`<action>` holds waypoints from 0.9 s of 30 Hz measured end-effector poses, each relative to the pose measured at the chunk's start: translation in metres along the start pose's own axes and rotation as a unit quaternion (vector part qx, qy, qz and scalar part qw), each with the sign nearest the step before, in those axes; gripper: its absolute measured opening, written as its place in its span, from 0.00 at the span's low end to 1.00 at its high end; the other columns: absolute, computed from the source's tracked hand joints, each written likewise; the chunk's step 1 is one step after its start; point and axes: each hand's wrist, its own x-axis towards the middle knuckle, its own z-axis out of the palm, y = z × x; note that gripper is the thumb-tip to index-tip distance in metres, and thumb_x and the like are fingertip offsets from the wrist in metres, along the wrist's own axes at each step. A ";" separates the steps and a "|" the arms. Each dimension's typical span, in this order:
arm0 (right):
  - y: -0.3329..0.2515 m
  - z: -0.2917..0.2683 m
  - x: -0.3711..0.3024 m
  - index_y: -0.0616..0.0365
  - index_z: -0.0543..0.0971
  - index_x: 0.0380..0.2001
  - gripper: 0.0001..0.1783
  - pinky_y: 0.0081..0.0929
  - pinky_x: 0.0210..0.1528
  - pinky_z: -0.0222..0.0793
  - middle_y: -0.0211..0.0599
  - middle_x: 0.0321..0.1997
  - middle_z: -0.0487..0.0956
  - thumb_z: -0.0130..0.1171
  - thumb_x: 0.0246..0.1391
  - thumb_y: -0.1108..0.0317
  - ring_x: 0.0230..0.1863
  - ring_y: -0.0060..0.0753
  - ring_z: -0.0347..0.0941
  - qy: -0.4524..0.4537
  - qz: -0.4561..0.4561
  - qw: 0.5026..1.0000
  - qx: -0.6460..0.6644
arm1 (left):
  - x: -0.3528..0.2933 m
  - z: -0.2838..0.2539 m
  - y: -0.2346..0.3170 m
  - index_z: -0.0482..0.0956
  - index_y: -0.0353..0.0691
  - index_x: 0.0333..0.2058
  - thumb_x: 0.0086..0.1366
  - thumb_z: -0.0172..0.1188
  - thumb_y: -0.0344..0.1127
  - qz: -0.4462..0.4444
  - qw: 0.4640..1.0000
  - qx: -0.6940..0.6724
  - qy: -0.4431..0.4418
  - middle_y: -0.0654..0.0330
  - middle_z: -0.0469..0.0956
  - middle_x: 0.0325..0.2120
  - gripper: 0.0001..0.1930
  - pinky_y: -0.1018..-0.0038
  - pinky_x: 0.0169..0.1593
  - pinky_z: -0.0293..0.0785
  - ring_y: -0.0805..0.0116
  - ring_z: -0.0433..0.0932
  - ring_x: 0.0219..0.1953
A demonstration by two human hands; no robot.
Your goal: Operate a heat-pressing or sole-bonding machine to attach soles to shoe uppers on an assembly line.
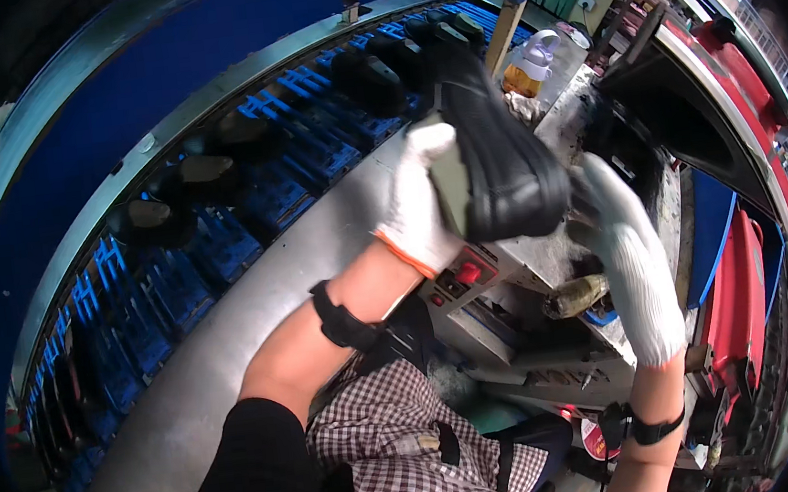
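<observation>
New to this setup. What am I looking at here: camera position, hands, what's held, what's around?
This is one fisheye view from a camera on a person's head, looking down, so straight edges bend near the rim. Both hands wear white knit gloves. The left hand and right hand hold a black shoe between them, sole side towards the camera, above a grey machine with a red button. To the left, a curved conveyor of blue racks carries more dark shoes. A plastic jug stands behind the machine. The checked cloth at the bottom is the person's own clothing.
</observation>
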 end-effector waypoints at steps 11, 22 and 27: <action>0.118 -0.064 -0.126 0.67 0.73 0.63 0.24 0.49 0.73 0.55 0.56 0.66 0.71 0.51 0.70 0.63 0.70 0.56 0.65 0.240 -0.069 0.873 -0.419 | 0.170 -0.219 0.168 0.78 0.35 0.47 0.48 0.73 0.40 0.210 0.638 0.593 0.444 0.55 0.82 0.40 0.28 0.65 0.48 0.76 0.60 0.80 0.41; 0.138 -0.062 -0.126 0.72 0.71 0.64 0.25 0.46 0.70 0.60 0.58 0.63 0.74 0.46 0.71 0.64 0.65 0.55 0.70 0.269 -0.073 0.832 -0.480 | 0.106 -0.262 0.157 0.65 0.30 0.67 0.63 0.68 0.53 0.323 0.609 0.561 0.458 0.41 0.71 0.64 0.43 0.61 0.70 0.63 0.46 0.70 0.67; 0.136 -0.058 -0.128 0.72 0.71 0.64 0.25 0.43 0.70 0.60 0.55 0.63 0.74 0.44 0.74 0.63 0.65 0.52 0.70 0.272 -0.078 0.831 -0.479 | 0.052 -0.254 0.223 0.67 0.36 0.68 0.63 0.69 0.54 0.285 0.794 0.239 0.480 0.52 0.71 0.67 0.42 0.66 0.71 0.60 0.58 0.71 0.66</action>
